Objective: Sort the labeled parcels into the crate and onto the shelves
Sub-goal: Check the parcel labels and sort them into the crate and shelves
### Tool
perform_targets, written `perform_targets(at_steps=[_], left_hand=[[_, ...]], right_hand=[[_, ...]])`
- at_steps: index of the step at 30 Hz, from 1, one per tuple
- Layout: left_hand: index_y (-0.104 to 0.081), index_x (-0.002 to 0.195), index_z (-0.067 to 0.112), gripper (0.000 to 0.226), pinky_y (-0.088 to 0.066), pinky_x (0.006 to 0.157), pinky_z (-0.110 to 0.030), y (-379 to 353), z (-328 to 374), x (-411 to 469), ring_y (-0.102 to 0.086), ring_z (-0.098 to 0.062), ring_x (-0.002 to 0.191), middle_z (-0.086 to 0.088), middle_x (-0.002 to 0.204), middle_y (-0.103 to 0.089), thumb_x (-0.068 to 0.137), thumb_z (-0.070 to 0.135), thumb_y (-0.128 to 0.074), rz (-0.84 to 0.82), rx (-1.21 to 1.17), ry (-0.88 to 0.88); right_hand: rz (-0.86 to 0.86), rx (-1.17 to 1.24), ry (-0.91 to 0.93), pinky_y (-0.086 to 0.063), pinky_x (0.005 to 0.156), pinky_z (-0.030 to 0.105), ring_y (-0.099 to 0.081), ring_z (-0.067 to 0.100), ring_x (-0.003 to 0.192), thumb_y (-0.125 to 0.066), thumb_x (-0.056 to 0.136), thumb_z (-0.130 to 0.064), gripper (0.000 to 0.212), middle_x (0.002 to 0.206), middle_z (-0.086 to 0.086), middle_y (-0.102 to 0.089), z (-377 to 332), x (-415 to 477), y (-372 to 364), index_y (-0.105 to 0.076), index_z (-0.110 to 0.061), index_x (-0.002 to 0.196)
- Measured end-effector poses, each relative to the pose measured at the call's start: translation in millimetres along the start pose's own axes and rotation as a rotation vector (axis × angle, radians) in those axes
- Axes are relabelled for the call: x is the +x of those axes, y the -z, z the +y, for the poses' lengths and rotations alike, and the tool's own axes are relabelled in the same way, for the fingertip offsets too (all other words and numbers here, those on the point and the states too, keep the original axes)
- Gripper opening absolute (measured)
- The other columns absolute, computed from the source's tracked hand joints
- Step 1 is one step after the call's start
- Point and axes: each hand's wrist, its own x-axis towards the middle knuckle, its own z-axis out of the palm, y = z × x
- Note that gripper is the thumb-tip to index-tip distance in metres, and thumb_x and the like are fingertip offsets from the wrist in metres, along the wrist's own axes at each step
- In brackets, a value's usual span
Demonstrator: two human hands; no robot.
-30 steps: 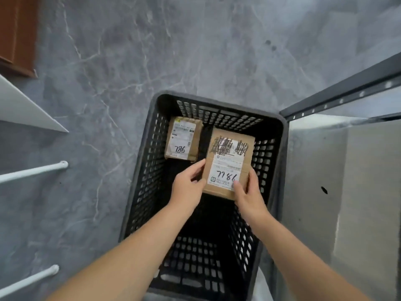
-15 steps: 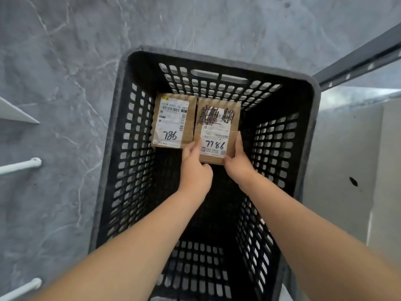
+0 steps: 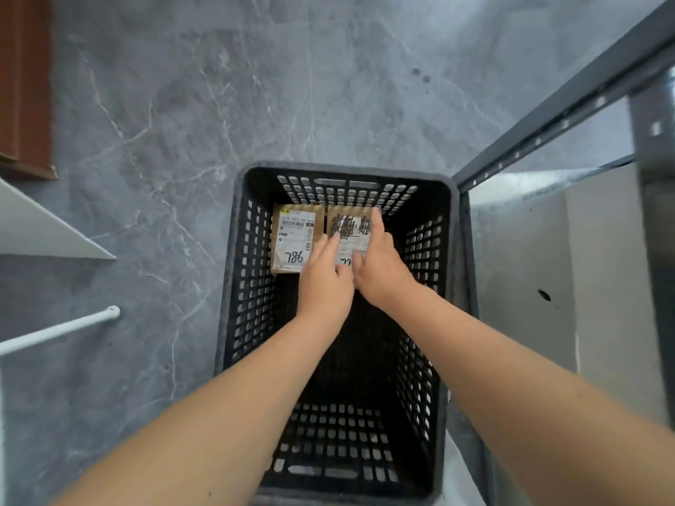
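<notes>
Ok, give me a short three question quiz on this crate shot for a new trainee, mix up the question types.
1. True or false: the parcel marked 786 lies against the near wall of the black crate.
2. Which parcel do the left hand and the right hand rest on?
A. The parcel marked 786
B. The parcel with the scribbled-over label
C. Neither one
3. Fill in: seen from the head camera, the scribbled parcel lies to the ____ of the 786 parcel.

Key
1. False: it lies at the far end.
2. B
3. right
</notes>
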Motion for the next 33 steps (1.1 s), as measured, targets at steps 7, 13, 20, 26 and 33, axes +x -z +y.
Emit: perform_targets(at_steps=[7,13,20,26,33], left_hand=[[-0.029,0.154,0.021,0.050,-0.013,0.118,-0.023,106,139,-45,-0.017,-0.007,0.149,0.007,0.162,-0.022,0.105,0.020,-0.036,-0.008,0.100,-0.257],[-0.027,0.155,0.016,0.051,-0.008,0.122,-0.026,251,245,-125,-0.015,-0.008,0.150,0.003,0.163,-0.020,0.105,0.021,-0.037,0.113,0.178,-0.503],[-0.023,0.156,0.018,0.058,-0.004,0.123,-0.035,359,387,-269,-0.012,-0.009,0.151,0.004,0.164,-0.018,0.100,0.034,-0.027,0.255,0.317,-0.968],[-0.014,0.158,0.019,0.059,-0.001,0.124,-0.039,419,490,-418,-0.003,-0.007,0.152,0.005,0.165,-0.010,0.102,0.028,-0.028,0.427,0.286,-1.403],[-0.012,0.158,0.019,0.058,-0.005,0.124,-0.043,438,525,-551,-0.002,-0.006,0.152,0.006,0.165,-0.008,0.103,0.027,-0.027,0.585,0.187,-1.599]], right_hand=[[0.364,-0.121,0.050,-0.046,0.092,0.043,-0.043,0.025,0.131,-0.029,0.104,-0.042,0.061,0.150,0.006,-0.035,-116,-89,119,-0.002,-0.027,0.157],[0.592,-0.258,0.147,-0.014,0.121,0.036,-0.007,0.021,0.151,-0.034,0.104,-0.038,0.063,0.164,0.004,-0.008,-222,-213,255,-0.003,-0.025,0.158],[0.939,-0.417,0.248,0.001,0.123,0.038,0.008,0.021,0.151,-0.037,0.103,-0.035,0.067,0.162,0.001,0.004,-348,-390,360,0.001,-0.026,0.157],[1.284,-0.469,0.382,0.000,0.123,0.045,0.006,0.020,0.152,-0.043,0.100,-0.036,0.071,0.165,0.002,0.000,-438,-539,409,-0.002,-0.023,0.157],[1.572,-0.470,0.419,-0.006,0.123,0.049,-0.006,0.023,0.152,-0.047,0.100,-0.034,0.068,0.165,0.005,-0.012,-447,-688,432,-0.014,-0.020,0.158]])
